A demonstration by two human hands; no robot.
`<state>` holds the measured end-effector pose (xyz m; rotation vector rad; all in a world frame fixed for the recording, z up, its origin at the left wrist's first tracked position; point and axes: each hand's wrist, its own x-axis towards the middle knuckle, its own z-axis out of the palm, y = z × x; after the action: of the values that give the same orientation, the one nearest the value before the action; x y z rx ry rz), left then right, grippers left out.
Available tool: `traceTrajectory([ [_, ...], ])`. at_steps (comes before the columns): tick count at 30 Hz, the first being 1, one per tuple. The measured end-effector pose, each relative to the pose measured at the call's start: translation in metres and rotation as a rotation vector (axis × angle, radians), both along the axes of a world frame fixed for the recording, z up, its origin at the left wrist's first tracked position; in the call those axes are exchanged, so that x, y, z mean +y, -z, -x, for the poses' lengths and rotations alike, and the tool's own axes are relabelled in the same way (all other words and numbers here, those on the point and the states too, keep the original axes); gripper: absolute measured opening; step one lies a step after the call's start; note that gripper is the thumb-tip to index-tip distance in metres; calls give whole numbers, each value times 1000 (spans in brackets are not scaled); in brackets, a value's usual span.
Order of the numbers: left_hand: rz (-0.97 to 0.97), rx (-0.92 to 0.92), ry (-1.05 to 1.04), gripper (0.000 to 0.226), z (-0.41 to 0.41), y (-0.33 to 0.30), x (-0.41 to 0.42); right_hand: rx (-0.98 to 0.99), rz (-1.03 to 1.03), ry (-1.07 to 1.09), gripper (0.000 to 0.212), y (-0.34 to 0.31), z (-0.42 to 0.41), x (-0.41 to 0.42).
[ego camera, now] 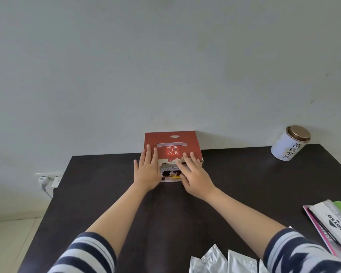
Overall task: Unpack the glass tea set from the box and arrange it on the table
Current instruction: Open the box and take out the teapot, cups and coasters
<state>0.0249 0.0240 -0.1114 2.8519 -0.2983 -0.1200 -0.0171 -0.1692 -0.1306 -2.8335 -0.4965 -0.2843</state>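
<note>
A closed red tea set box with Chinese characters on its lid stands at the far edge of the dark table, against the wall. Its front face shows a picture of glassware. My left hand lies flat on the box's left front corner, fingers spread over the lid. My right hand rests on the right front part, fingers spread and touching the lid's front edge. Neither hand grips anything. The tea set itself is hidden inside the box.
A white tea tin with a bronze lid stands at the far right. Packets and a white "JOYKO" sleeve lie at the right edge. Several silver foil sachets lie near the front edge. A wall socket with plugs is left of the table.
</note>
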Motion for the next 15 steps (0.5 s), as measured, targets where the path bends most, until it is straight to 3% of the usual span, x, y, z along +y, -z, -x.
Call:
traceTrajectory([
  [5, 8, -24, 15, 63, 0, 4, 2, -53, 90, -102, 44, 2, -1, -12],
  [15, -10, -15, 8, 65, 2, 3, 2, 29, -38, 32, 45, -7, 2, 2],
])
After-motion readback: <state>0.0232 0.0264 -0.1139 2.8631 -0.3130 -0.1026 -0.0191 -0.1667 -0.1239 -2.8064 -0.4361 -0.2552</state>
